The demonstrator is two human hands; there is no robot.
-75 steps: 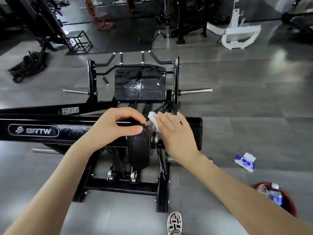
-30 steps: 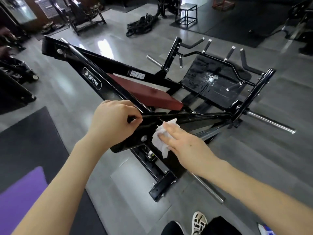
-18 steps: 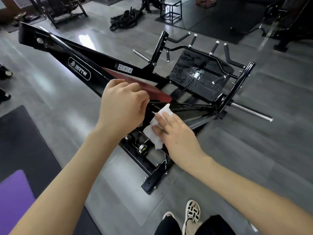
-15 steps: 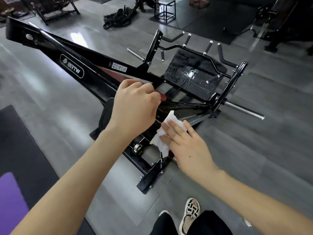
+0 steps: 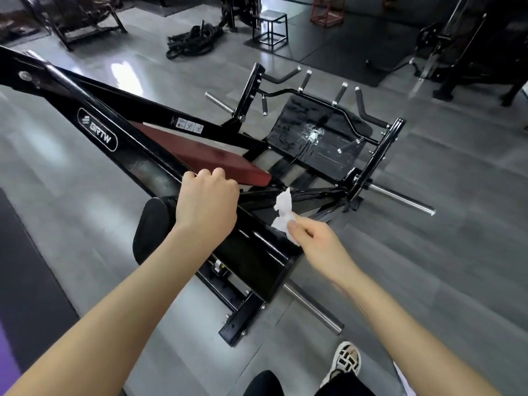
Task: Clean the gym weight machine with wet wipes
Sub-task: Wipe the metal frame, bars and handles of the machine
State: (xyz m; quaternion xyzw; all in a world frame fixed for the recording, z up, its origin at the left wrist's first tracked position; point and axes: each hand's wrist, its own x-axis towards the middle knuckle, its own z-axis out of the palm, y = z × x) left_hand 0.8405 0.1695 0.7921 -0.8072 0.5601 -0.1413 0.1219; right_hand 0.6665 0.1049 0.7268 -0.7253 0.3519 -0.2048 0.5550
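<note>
The black weight machine runs from upper left to centre, with a dark red pad and a black foot plate beyond it. My left hand is curled over the top of the machine's main beam, near a black roller pad. My right hand pinches a crumpled white wet wipe between thumb and fingers. The wipe sticks up beside the beam's right edge; whether it touches the metal is unclear.
Chrome plate pegs jut out from the frame over the grey floor. A coiled black rope and a small black step frame stand at the back. A dark mat lies left. My sandalled foot is below.
My right hand went from pressing the wipe flat with straight fingers to pinching it bunched up, and drew back towards me. The view shifted left and closer; the left hand stays on the beam.
</note>
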